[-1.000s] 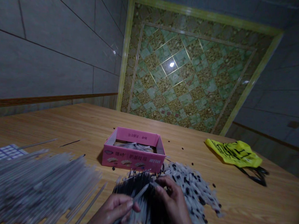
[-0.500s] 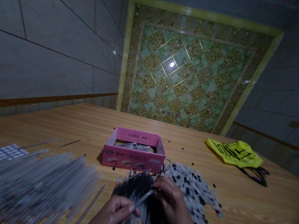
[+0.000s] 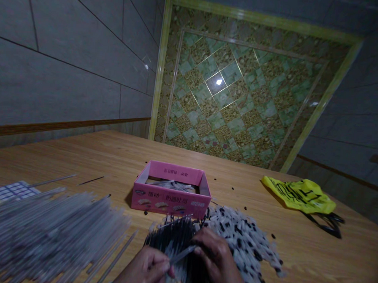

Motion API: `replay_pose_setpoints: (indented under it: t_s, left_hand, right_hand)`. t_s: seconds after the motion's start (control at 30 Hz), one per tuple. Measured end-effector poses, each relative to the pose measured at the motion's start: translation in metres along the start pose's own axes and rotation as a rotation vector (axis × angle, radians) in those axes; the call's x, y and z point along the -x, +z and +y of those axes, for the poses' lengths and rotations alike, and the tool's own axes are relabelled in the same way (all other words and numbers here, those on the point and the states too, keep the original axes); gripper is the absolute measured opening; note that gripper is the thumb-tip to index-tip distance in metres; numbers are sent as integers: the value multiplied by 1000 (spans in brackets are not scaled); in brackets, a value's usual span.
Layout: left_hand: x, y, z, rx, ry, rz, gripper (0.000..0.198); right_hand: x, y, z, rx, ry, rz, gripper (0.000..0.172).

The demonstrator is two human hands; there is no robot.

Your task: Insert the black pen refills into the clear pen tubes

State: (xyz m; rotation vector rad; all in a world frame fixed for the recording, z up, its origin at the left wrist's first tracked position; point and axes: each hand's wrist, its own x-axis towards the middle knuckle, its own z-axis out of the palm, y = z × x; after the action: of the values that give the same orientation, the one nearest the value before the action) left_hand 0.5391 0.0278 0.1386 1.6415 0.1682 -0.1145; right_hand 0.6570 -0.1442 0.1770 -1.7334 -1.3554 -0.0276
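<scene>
Pinching a clear tube at its near end, left hand low at the middle of the table, thumb laid over it, grip firm. Right hand meets the far end, thumb and fingers curled in on it; the picture is soft there, so I can't say whether a small cap or plug sits under those fingertips. Tube lies aslant between the two hands, rising toward the right, just above a bundle of dark-ended sticks. Step in hand, as I judge it: both hands at one tube, the left steadying, the right working at the tip. Next move would seem to call for the left to keep the tube from rolling, and for the right to stay in line with it, pressing or drawing lengthwise rather than bending it. Surroundings: wide heap of clear tubes on the left, ends roughly level, one stray tube beside it. To the right, a spread of small white and black pieces, close by the right hand. Beyond the bundle, an open pink box with pale sticks lying inside. Farther off to the right, a crumpled yellow bag with black lettering; at the far left, a checked cloth partly under the heap's edge.
</scene>
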Motion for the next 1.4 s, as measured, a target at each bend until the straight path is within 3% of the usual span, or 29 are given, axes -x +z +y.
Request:
replay_pose_setpoints:
  t_s: [0.07, 0.27, 0.4, 0.6, 0.7, 0.77, 0.87, 0.9, 0.97, 1.07, 1.27, 1.4]
  left_hand:
    - [1, 1, -1, -15, 19, 4, 62]
    - [5, 10, -4, -48, 52, 186, 50]
    - [8, 12, 1, -189, 141, 300, 42]
    - [8, 10, 10, -406, 249, 359, 34]
    - [10, -2, 17, -476, 309, 437, 31]
    - [14, -17, 24, -528, 353, 570, 32]
    - [22, -40, 28, -784, 213, 823, 27]
    - [24, -46, 28, -880, 114, 841, 22]
    - [25, -54, 24, -1031, -93, 783, 14]
    - [22, -56, 13, -1152, -317, 724, 10]
    - [15, -60, -8, -1243, -342, 707, 16]
    - [13, -62, -17, -1292, -311, 667, 19]
  right_hand:
    - [-1, 0, -2, 1, -8, 2, 18]
    - [1, 3, 0, 42, 28, -58, 17]
    - [3, 8, 4, 96, 58, -65, 18]
    - [5, 20, 10, 164, 203, -52, 21]
    - [3, 17, 13, 100, 279, 42, 16]
    - [-5, 6, 13, 62, 323, 181, 18]
    - [-30, -17, 12, 128, 322, 426, 27]
    - [-41, -24, 12, 183, 300, 471, 29]
    - [-63, -34, 15, 332, 273, 546, 31]
    - [-88, -35, 26, 408, 285, 524, 28]
    - [-105, -15, 49, 445, 350, 441, 21]
    - [-102, -15, 56, 419, 340, 412, 25]
